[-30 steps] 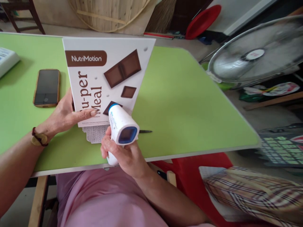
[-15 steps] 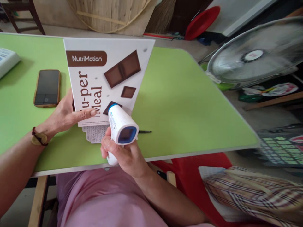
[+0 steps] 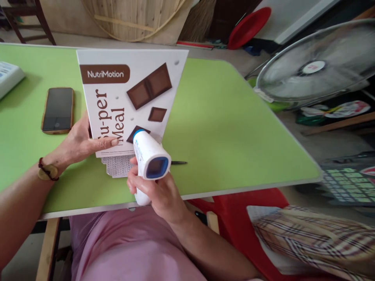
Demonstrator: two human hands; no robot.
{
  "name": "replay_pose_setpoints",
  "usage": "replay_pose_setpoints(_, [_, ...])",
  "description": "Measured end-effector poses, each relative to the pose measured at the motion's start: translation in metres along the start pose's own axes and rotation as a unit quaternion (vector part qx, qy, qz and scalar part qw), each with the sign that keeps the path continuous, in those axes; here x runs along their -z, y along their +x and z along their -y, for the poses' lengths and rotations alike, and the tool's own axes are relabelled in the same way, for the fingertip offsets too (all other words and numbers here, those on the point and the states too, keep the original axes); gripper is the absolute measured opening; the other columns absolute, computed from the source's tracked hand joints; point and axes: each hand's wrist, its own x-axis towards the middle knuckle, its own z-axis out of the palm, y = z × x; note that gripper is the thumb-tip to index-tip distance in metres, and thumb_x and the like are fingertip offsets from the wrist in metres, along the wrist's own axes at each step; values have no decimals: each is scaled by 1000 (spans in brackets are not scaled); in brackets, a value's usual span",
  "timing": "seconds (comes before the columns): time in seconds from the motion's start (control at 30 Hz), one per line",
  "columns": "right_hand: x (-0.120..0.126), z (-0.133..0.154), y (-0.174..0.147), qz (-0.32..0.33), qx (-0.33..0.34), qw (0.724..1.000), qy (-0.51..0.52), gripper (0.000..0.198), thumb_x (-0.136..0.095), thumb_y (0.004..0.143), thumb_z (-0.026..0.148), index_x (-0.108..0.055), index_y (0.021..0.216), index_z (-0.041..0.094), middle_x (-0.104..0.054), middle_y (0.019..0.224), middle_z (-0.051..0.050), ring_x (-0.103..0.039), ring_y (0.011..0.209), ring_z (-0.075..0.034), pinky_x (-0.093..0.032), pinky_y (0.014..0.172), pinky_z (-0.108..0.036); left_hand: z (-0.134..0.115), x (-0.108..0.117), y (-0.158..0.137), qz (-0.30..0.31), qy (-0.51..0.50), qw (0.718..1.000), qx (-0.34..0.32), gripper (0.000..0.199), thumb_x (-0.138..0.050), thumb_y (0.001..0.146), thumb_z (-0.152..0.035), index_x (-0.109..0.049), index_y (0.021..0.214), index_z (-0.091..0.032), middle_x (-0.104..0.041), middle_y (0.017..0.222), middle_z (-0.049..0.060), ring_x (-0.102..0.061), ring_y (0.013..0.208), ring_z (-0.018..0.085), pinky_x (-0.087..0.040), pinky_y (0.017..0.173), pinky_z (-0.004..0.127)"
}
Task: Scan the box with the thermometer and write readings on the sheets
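Note:
My left hand grips the lower left edge of a white cardboard box printed with "NutriMotion" and chocolate pieces, its thumb lying across the front and its other fingers hidden behind. The box stands tilted above the green table. In my right hand is a white infrared thermometer with a blue-rimmed screen; its nose points at the lower part of the box front. Whether the nose touches the box I cannot tell. Paper covered in handwriting pokes out under the box, and a dark pen lies to the right.
A smartphone in a brown case lies on the green table, left of the box. At the far left is part of a white device. A fan stands past the table's right side. A red chair holds a plaid bag.
The box has shifted very slightly left. My right fingers have moved a little on the thermometer's handle; both hands keep their hold.

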Motion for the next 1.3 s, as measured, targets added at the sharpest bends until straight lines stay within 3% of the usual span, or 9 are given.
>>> replay_pose_setpoints(0.2, [23, 18, -11, 21, 36, 995, -95, 13, -66, 84, 33, -60, 86, 22, -60, 75, -1, -50, 61, -13, -43, 50, -26, 1, 4, -2, 0, 49, 999, 6, 47, -83, 74, -49, -67, 108, -22, -73, 111, 9, -66, 109, 32, -59, 87, 45])
replay_pose_setpoints(0.3, [50, 29, -7, -78, 151, 969, -181, 15, -69, 83, 37, -65, 81, 23, -65, 77, -3, -59, 68, -18, -50, 54, -31, 1, 5, -3, -17, 80, 996, 31, 53, -85, 71, -48, -64, 113, -22, -72, 113, 9, -68, 106, 32, -59, 86, 45])
replay_pose_setpoints(0.4, [82, 38, 7, -156, 216, 912, -311, 16, -72, 80, 38, -69, 85, 23, -72, 89, -6, -67, 83, -23, -58, 69, -38, 1, 6, -3, -16, 74, 996, 37, 59, -86, 70, -47, -62, 118, -22, -69, 122, 10, -68, 105, 32, -60, 84, 44])
replay_pose_setpoints(0.53, [118, 41, 27, -121, 157, 882, -427, 53, -73, 78, 44, -64, 125, 20, -72, 117, -11, -69, 105, -29, -57, 91, -48, 3, 6, -2, -4, 53, 998, 35, 57, -84, 73, -47, -63, 119, -22, -66, 128, 11, -67, 108, 32, -58, 89, 46])
replay_pose_setpoints(0.63, [133, 41, 38, -49, 122, 879, -458, 50, -69, 81, 49, -66, 123, 21, -74, 110, -9, -71, 98, -28, -59, 84, -45, 4, 6, -3, -6, 46, 998, 35, 65, -86, 71, -44, -57, 125, -23, -67, 126, 11, -67, 109, 32, -58, 92, 48])
replay_pose_setpoints(0.77, [143, 38, 59, 29, 128, 860, -494, 37, -66, 84, 45, -71, 115, 26, -76, 102, -6, -71, 89, -26, -59, 79, -42, 2, 5, -2, -7, 45, 999, 20, 58, -86, 71, -44, -61, 118, -23, -68, 124, 10, -67, 108, 33, -59, 88, 47])
replay_pose_setpoints(0.97, [148, 14, 86, -30, 232, 738, -633, 37, -58, 85, 30, -66, 121, 25, -73, 99, -9, -67, 91, -30, -53, 86, -53, -4, 6, -3, 0, 31, 999, 35, 52, -87, 69, -44, -65, 111, -22, -71, 118, 9, -69, 102, 33, -62, 78, 43])
replay_pose_setpoints(1.2, [147, -3, 81, -83, 310, 703, -635, 46, -53, 83, 22, -59, 128, 21, -63, 127, -14, -58, 120, -33, -47, 101, -57, 0, 7, -6, -61, 77, 993, 64, 70, -88, 63, -54, -59, 117, -21, -69, 118, 11, -65, 110, 37, -58, 81, 50])
replay_pose_setpoints(1.3, [146, -3, 78, -87, 297, 711, -631, 44, -56, 82, 22, -59, 126, 24, -66, 123, -11, -59, 118, -32, -48, 101, -58, 4, 11, -6, -56, 105, 993, 14, 67, -82, 70, -58, -56, 119, -20, -69, 116, 9, -58, 121, 37, -55, 84, 50])
